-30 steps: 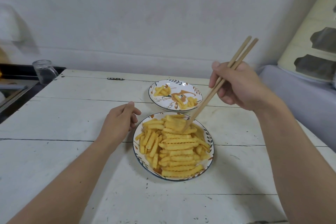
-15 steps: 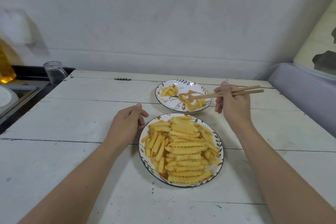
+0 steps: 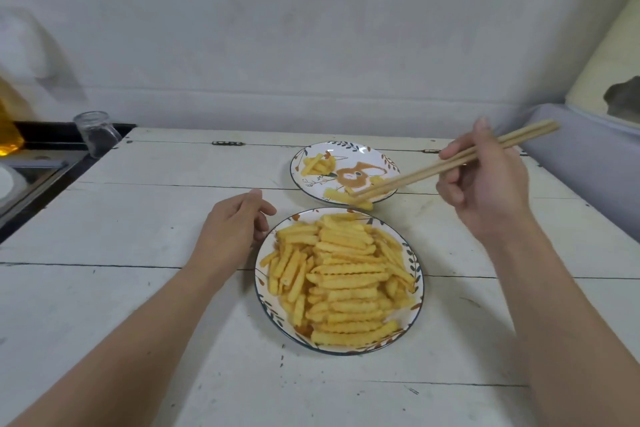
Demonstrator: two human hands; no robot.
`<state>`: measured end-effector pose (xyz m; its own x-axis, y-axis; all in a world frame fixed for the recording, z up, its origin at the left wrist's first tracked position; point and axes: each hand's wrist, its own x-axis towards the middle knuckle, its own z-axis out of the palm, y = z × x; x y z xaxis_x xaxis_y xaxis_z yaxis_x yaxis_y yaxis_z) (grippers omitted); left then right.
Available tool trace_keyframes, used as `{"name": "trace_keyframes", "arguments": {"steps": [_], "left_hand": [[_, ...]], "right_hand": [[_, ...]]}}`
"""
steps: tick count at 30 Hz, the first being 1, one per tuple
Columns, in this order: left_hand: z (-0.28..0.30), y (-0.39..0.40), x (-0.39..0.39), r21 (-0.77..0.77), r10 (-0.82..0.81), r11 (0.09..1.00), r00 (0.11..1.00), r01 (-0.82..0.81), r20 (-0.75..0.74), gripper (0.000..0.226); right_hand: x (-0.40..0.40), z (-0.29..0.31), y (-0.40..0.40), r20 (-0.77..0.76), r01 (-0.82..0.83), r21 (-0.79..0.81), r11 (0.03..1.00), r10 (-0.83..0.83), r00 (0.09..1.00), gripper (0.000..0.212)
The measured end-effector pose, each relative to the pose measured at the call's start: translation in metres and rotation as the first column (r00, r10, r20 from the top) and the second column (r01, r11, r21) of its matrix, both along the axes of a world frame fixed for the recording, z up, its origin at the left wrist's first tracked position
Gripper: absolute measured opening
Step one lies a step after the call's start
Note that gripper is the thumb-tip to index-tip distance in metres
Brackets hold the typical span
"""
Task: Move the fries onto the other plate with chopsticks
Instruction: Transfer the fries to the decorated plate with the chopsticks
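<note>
Forearms come in from the bottom corners, and between them we've got bare white painted plank table (image 3: pixel 138 288) right up to the near edge, so lots of room down here. Next up is the round white ceramic plate with the dark rim and leaf pattern (image 3: pixel 417 291), heaped with golden crinkle-cut fries (image 3: pixel 343 281) almost out to its rim.

Our left hand (image 3: pixel 232 236) rests on the table just beside that plate's upper-left rim, fingers loosely curled, holding nothing. We can't tell if the fingertips actually touch the rim.

Our right hand (image 3: pixel 485 184) is up off the table to the right, fingers and thumb wrapped round the pair of pale wooden chopsticks (image 3: pixel 450 163). The sticks slope down to the left, tips nearly together over the near edge of the second round white plate with the leaf border and orange fox picture (image 3: pixel 346 149). The tips sit on a crinkle-cut fry (image 3: pixel 337 195) lying at that plate's front; whether it's pinched or just touched, we can't tell. A few more loose fries (image 3: pixel 317 163) lie on its left side. The two plates are near each other with a thin strip of table between.

Further back, a clear glass jar (image 3: pixel 97 133) stands by the table's far-left corner, next to a dark counter (image 3: pixel 45 135). Table ends at the white wall (image 3: pixel 311 28); a grey cushioned seat (image 3: pixel 588 156) hugs the right edge.
</note>
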<state>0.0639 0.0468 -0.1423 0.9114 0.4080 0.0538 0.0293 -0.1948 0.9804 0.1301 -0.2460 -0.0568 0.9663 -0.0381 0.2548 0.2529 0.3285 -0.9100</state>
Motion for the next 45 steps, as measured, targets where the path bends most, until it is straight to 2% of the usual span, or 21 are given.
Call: {"name": "trace_keyframes", "arguments": {"steps": [3,8,13,18,20,22,25,28,31,37,42,45], "left_hand": [[0.000,0.001,0.001,0.011,0.004,1.000,1.000,-0.004,0.007,0.050],[-0.001,0.001,0.000,0.040,0.009,0.999,1.000,-0.009,0.013,0.049],[-0.001,0.000,-0.003,0.070,0.028,0.997,0.999,-0.030,0.031,0.049],[0.000,-0.004,-0.005,0.082,0.058,0.995,0.998,-0.059,0.022,0.048],[0.003,-0.007,-0.005,0.095,0.042,0.995,0.999,-0.041,-0.012,0.048],[0.004,-0.007,-0.003,0.107,0.038,0.994,0.997,-0.031,-0.061,0.050],[0.004,-0.006,0.003,0.088,0.072,0.994,0.992,-0.063,-0.105,0.054],[0.001,-0.007,0.009,0.147,0.132,0.982,0.986,-0.116,-0.105,0.054],[-0.004,-0.007,0.012,0.211,0.152,0.968,0.986,-0.136,-0.065,0.055],[-0.004,0.002,0.012,-0.013,0.117,0.993,0.993,-0.117,0.009,0.055],[-0.004,0.001,0.010,-0.007,0.079,0.997,0.997,-0.079,0.004,0.056],[-0.003,0.001,0.006,-0.024,0.065,0.998,0.998,-0.064,0.008,0.055]], "right_hand": [[-0.011,0.006,-0.010,0.040,-0.113,-0.067,0.991,0.116,0.992,0.061],[-0.017,0.007,-0.011,0.115,-0.160,-0.189,0.969,0.183,0.976,0.057],[-0.015,0.008,-0.016,0.141,-0.174,-0.107,0.979,0.188,0.972,0.056],[-0.012,-0.001,-0.013,0.078,-0.212,-0.171,0.962,0.228,0.971,0.055],[-0.012,-0.001,-0.012,0.061,-0.236,-0.134,0.963,0.245,0.967,0.053],[-0.009,0.000,-0.013,0.049,-0.212,-0.025,0.977,0.213,0.976,0.049],[-0.003,-0.005,-0.009,0.028,-0.064,0.089,0.994,0.061,0.998,0.044],[0.006,-0.019,0.005,0.035,0.141,-0.017,0.990,-0.140,0.990,0.037],[0.017,-0.023,0.037,0.095,0.157,-0.171,0.973,-0.142,0.985,0.039],[0.049,-0.009,0.099,0.103,0.166,-0.383,0.909,-0.137,0.985,0.044],[0.061,-0.012,0.123,0.078,0.217,-0.488,0.845,-0.206,0.975,0.049],[0.062,-0.010,0.120,0.055,0.235,-0.479,0.846,-0.239,0.970,0.046]]}}
